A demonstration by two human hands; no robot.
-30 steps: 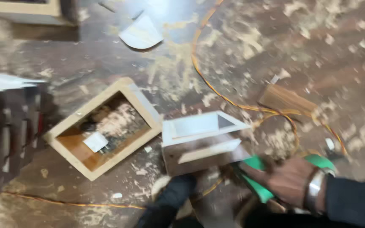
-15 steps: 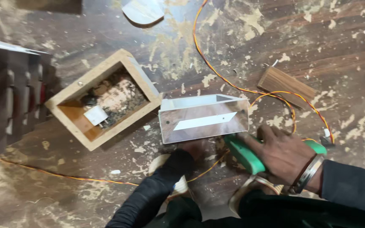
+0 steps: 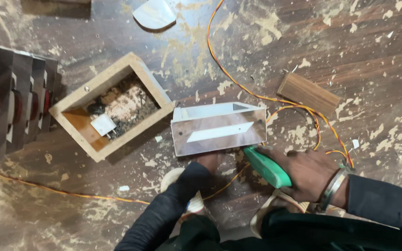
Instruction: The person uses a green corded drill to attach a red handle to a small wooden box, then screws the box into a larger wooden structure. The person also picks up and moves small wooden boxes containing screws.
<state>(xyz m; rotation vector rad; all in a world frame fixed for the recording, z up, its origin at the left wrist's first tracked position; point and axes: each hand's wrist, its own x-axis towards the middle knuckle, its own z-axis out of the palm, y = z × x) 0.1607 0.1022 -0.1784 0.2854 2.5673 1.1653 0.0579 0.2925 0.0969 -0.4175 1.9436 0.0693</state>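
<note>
Row of dark blocks [image 3: 12, 100] with red round parts: stands at the left edge of the tabletop [image 3: 378, 60], cut off by the frame.

Open wooden box [image 3: 110, 107]: left of centre, set at an angle; holds dark debris and a small white piece [image 3: 103, 124].

Thin orange wire [image 3: 56, 191]: runs along the near left part of the tabletop.

White curved scrap [image 3: 153, 14]: at the far edge, above centre.

Rectangular open-topped casing [image 3: 218, 128]: centre of the tabletop, brown glossy front with a white slanted strip, just right of the wooden box.

Left hand [image 3: 210, 160]: dark sleeve, fingers pressed to the casing's near lower edge; grip mostly hidden beneath it.

Green-handled tool [image 3: 266, 166]: tip just beside the casing's lower right corner.

Right hand [image 3: 310, 172]: closed around the green handle; metal bangle [image 3: 332, 188] at the wrist.

Orange and yellow cable [image 3: 238, 76]: loops from the far edge behind the casing to the right hand.

Small wooden block [image 3: 309, 94]: right of centre, apart from the casing.

Sawdust: scattered all over.

Change: the view has shifted slightly; the casing and both hands lie as they did half a second ago.
</note>
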